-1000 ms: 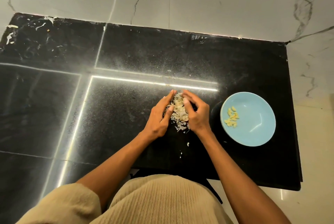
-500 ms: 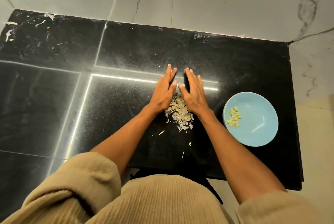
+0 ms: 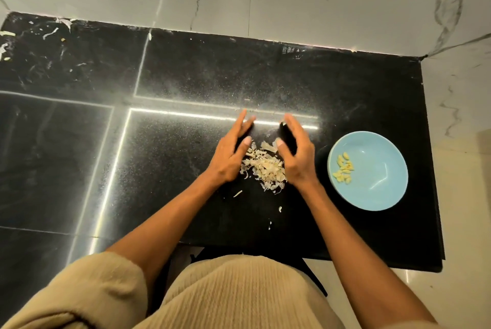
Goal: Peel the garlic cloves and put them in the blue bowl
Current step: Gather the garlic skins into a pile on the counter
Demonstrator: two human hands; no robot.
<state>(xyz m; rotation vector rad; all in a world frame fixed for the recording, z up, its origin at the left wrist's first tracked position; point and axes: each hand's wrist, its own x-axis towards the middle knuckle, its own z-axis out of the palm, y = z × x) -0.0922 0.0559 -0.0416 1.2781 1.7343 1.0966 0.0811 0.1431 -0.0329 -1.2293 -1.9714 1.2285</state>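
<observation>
The left hand (image 3: 230, 154) is held flat with straight fingers, and nothing is held in it. A pile of garlic skins (image 3: 265, 168) is seen between both hands on the black counter (image 3: 172, 169). The right hand (image 3: 297, 154) is stretched out too, with nothing in it. Peeled cloves (image 3: 344, 168) are kept in the blue bowl (image 3: 377, 190) on the right.

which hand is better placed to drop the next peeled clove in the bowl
Right. The right hand sits between the garlic pile and the blue bowl, so it likely has the shorter path. The left hand is across the pile and would have to cross over it.
</observation>
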